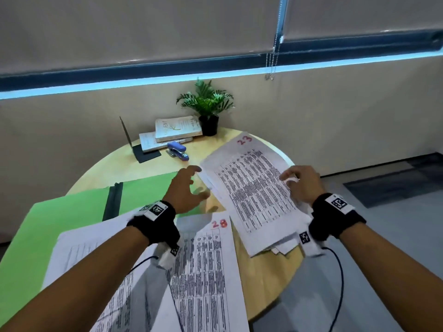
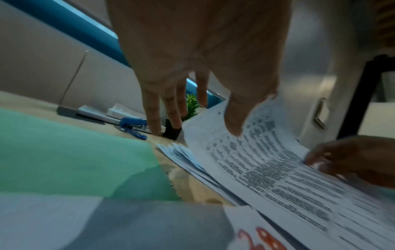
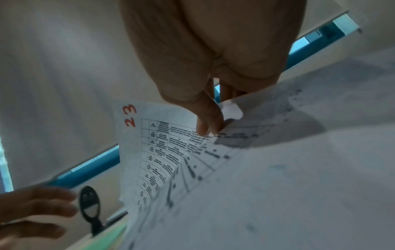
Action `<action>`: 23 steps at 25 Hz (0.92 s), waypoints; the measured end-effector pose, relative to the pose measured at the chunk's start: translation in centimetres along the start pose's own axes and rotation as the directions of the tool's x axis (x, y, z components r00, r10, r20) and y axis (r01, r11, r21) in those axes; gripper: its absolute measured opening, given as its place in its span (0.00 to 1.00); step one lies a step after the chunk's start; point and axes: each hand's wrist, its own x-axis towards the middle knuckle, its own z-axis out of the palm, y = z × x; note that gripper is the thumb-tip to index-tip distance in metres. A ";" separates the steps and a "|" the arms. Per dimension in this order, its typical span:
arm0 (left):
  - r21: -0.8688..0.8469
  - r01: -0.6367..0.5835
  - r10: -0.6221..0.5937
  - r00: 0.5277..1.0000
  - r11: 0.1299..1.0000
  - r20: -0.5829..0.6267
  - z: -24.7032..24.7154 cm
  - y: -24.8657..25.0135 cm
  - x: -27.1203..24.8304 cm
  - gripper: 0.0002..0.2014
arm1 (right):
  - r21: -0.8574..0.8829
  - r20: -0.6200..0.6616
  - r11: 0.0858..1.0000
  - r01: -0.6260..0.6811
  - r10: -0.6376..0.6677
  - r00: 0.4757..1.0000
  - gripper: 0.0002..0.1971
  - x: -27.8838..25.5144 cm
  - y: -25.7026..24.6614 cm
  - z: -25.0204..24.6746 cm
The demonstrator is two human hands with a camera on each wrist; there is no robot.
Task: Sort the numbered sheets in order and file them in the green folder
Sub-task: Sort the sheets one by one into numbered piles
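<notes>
sheet 28 [image 1: 211, 259] lies nearest, set aside on the table | green folder [image 1: 72, 212] open at left, waiting | left hand [image 1: 189, 190] spread, holds nothing; right hand [image 1: 299, 185] pinches sheet 23 [image 1: 251, 188] edge, probably to compare numbers

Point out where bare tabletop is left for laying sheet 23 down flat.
Bare wood lies between the stapler, the green folder and sheet 23; a narrower strip lies right of sheet 28. The near side is crowded with papers.
</notes>
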 end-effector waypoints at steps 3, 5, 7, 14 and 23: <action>0.251 -0.095 -0.047 0.860 0.963 0.508 1.0 0.2 -1.6 0.31 | -0.141 0.073 0.986 -0.085 0.095 0.993 0.12 3.7 1.1 0.5; 0.325 -0.130 -0.116 0.761 0.937 0.639 1.7 0.0 -2.6 0.36 | -0.214 0.129 0.970 -0.117 0.147 0.981 0.05 4.7 1.4 1.1; 0.336 -0.152 -0.103 0.767 0.930 0.634 2.1 -0.4 -3.4 0.41 | -0.369 0.214 0.927 -0.061 0.149 0.965 0.14 4.9 1.5 1.8; 0.376 -0.181 -0.075 0.816 0.909 0.574 2.6 -1.1 -3.8 0.46 | -0.522 0.250 0.832 0.189 -0.063 0.966 0.24 0.8 -1.9 4.0; 0.313 0.050 -0.146 0.946 0.949 0.289 -4.9 -4.9 -6.1 0.35 | -0.052 0.544 0.923 0.382 -0.295 0.786 0.17 -8.9 -13.1 13.0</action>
